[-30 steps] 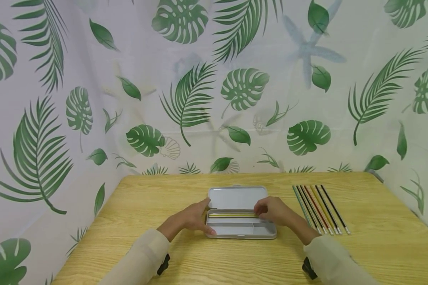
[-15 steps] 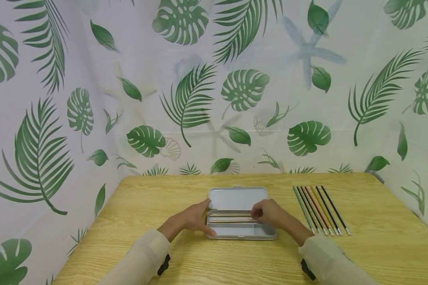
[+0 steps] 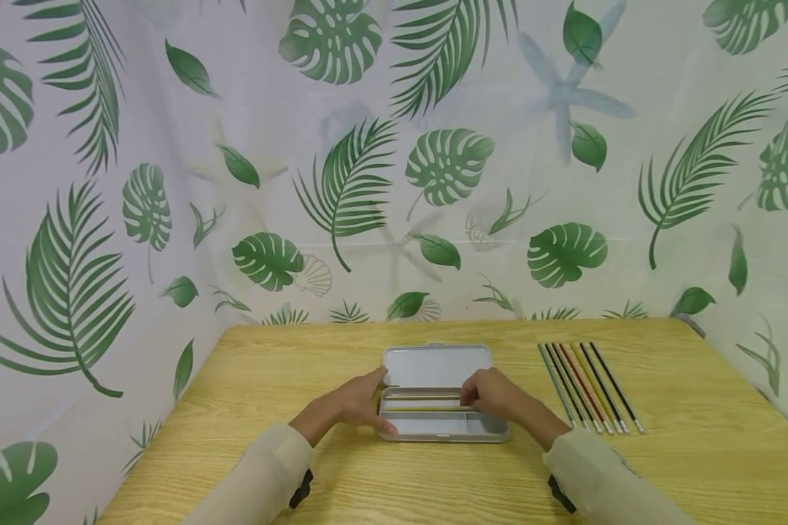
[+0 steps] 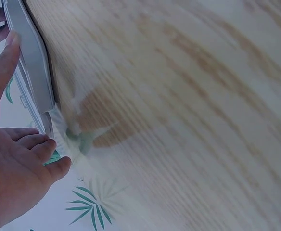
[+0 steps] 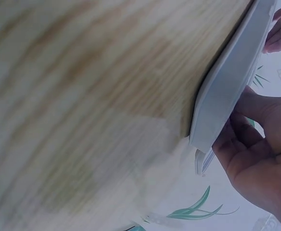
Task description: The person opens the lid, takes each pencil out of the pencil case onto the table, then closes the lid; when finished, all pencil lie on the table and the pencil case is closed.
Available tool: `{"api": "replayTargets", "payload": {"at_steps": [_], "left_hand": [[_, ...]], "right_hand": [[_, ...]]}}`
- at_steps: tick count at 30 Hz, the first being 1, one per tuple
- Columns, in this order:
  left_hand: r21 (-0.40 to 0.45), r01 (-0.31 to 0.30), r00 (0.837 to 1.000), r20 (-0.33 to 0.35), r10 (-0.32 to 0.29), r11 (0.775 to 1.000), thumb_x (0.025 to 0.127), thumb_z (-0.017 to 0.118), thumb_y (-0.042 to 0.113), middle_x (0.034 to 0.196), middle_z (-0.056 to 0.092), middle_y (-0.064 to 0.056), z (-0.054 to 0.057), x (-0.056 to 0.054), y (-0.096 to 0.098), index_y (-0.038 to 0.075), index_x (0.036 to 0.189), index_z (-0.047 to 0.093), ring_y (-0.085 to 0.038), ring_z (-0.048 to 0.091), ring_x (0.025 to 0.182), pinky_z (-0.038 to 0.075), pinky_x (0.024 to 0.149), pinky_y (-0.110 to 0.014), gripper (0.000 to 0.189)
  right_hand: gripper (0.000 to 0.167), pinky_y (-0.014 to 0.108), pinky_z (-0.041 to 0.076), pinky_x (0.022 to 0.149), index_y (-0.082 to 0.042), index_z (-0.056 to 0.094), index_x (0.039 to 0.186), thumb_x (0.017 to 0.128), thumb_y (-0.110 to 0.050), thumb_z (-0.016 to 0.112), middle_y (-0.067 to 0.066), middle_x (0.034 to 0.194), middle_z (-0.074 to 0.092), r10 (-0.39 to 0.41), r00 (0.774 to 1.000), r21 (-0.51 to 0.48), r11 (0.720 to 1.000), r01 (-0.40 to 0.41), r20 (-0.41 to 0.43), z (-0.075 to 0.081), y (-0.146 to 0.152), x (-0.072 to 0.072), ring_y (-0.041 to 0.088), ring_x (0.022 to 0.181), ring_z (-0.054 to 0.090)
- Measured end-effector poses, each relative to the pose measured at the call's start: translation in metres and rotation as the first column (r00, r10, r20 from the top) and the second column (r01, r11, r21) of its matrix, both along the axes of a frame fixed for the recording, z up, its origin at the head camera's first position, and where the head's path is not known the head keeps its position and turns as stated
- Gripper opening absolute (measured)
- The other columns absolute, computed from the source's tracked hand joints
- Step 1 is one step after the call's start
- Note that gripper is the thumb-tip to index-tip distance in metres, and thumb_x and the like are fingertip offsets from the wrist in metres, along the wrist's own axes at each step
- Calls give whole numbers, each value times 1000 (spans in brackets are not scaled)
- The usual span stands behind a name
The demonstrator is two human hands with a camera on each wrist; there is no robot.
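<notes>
In the head view, an open white pencil case (image 3: 433, 436) lies on the table with its lid (image 3: 438, 364) tipped back. Two pencils lie lengthwise in its rear compartment: a striped pencil (image 3: 420, 397) at the back and a yellow pencil (image 3: 427, 409) nearer the divider. My left hand (image 3: 354, 401) spans the case's left end, thumb on the front rim; its fingers look extended in the left wrist view. The curled fingers of my right hand (image 3: 495, 394) reach into the case at the right end of the yellow pencil and appear to pinch it; the fingertips are hidden.
To the right of the case, several pencils (image 3: 587, 386) lie side by side on the wooden table (image 3: 341, 481), eraser ends toward me. A leaf-printed curtain (image 3: 368, 182) hangs behind the table and along its sides.
The yellow pencil has come away from the striped one toward the front of the compartment. My right hand has shifted slightly left with it. My left hand has stayed put.
</notes>
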State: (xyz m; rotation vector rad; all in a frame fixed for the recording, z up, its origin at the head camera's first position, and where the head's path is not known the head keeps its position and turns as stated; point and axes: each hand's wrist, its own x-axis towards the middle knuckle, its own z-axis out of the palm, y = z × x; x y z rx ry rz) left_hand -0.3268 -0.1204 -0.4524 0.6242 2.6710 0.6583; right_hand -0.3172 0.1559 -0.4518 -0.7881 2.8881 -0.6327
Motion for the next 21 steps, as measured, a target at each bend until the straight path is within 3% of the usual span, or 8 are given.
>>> {"api": "replayTargets", "payload": {"at_steps": [5,11,15,21], "left_hand": [[-5,5,1000,-6,-5,1000,67,83,45,156,27,-14,0,0,-1,4,152,14,-31,29,142,30,114,-45,117],[1,15,1000,-18,-15,1000,67,83,45,155,28,-14,0,-1,-2,4,152,14,-31,31,142,31,114,-46,117],[-7,16,1000,-18,-16,1000,68,83,46,156,25,-15,0,-1,-2,2,152,13,-31,28,143,30,114,-45,118],[25,25,1000,-3,-25,999,67,84,42,156,23,-17,3,2,-1,-1,151,12,-33,27,143,29,115,-45,119]], "right_hand": [[12,21,47,60,-8,68,79,81,4,69,-1,75,65,19,1000,-42,999,-19,-6,0,2,1,7,69,56],[11,22,45,61,-7,66,85,84,4,63,1,77,63,1,999,-181,983,-10,-51,4,10,0,9,70,54],[8,22,46,62,-5,64,91,88,1,60,2,82,62,-14,1000,-252,968,7,-25,10,18,1,10,74,54],[8,25,48,67,-2,61,99,92,-3,57,5,88,62,-26,999,-294,956,13,-39,16,33,3,14,81,58]]}}
